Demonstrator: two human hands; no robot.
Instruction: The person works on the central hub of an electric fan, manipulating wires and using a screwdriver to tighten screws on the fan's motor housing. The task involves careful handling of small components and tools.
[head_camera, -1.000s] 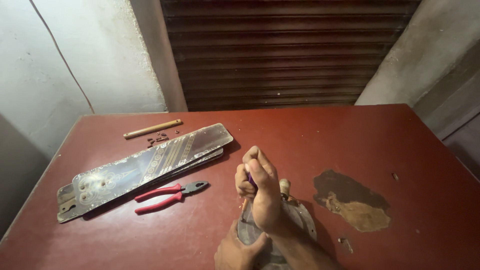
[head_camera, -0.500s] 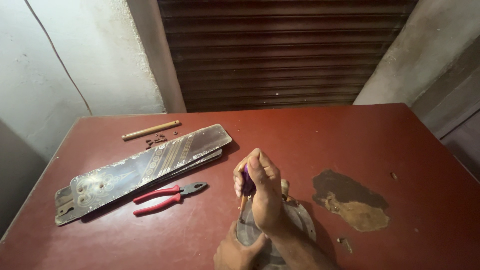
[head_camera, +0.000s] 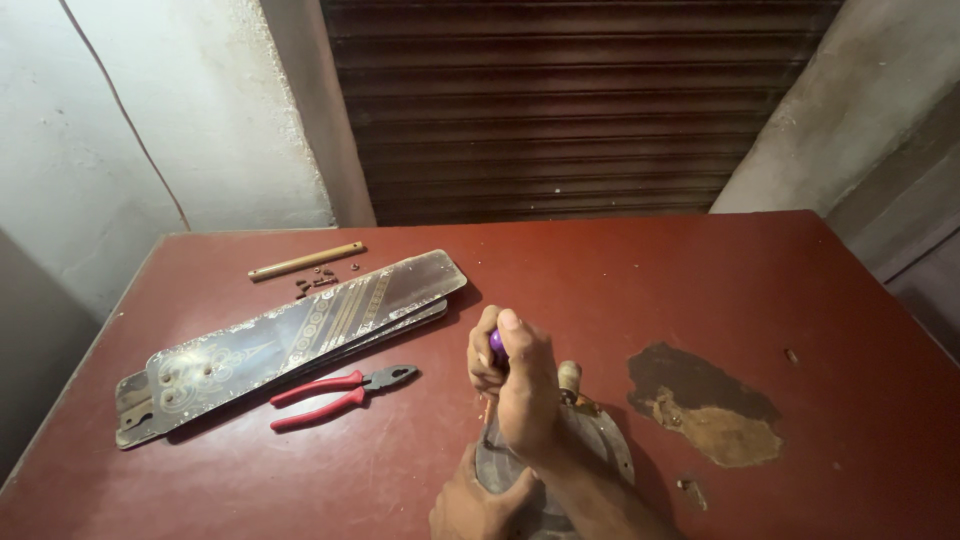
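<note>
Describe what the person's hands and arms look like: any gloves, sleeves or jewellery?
Both hands are bare: no gloves, and no rings or watch that I can see. The right hand leads to an uncovered forearm, with no sleeve in view. Only part of the left hand shows at the picture's bottom edge, also ungloved.

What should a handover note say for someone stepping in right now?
Right hand: fist closed round a purple-handled tool, held upright over the round metal housing.
Left hand: steadies the housing at the near table edge.
Stacked dark blades lie to the left, red pliers beside them; a wooden stick and small screws sit behind.
Done: blades are off and set aside, some screws out.
Left: tool work on the housing is in hand; the tip is hidden, so progress there cannot be told.
</note>
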